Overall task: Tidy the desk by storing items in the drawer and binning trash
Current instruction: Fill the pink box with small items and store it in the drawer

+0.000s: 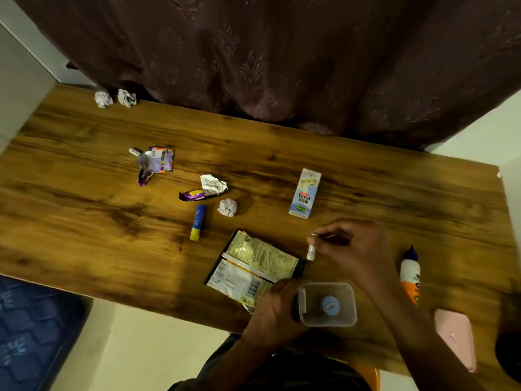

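1. Carton [305, 193], just beyond the right hand [353, 249]: "MILK SHAKE" in red capitals, upside down from this view.
2. Green oval logo lower on that carton: too blurred to read.
3. Wrapper [252, 268], beside the left hand [275, 311]: a barcode and blocks of fine print, none legible.
4. Blue cap inside the clear box [327, 304] the left hand holds: a small white label, characters unreadable.
5. Glue bottle [410, 273], right of the right hand: dark lettering cut off at the edge, unreadable.
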{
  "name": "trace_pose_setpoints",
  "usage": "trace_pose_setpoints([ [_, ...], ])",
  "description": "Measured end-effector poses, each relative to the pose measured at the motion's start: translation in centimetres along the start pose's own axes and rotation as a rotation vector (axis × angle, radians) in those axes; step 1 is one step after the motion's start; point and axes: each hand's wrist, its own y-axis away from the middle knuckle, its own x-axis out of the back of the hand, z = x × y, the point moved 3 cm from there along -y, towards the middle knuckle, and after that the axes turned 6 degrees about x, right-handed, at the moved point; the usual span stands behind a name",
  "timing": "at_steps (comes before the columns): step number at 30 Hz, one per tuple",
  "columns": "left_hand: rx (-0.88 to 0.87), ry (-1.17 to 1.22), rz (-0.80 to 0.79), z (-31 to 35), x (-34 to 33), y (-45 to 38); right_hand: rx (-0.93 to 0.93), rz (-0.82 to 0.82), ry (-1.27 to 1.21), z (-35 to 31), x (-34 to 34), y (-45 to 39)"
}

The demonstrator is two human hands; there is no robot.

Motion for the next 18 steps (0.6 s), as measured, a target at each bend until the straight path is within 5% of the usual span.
trace_pose_setpoints([
  [8, -0.039, -0.011, 0.012, -0.6, -0.3, -0.3, -0.071, 0.062, 0.076, 2.4, 0.6, 7.5],
  [18, -0.013, -0.058, 0.013, -0.2, 0.0, -0.2, -0.177, -0.118, 0.399, 5.0, -5.8, 8.0],
])
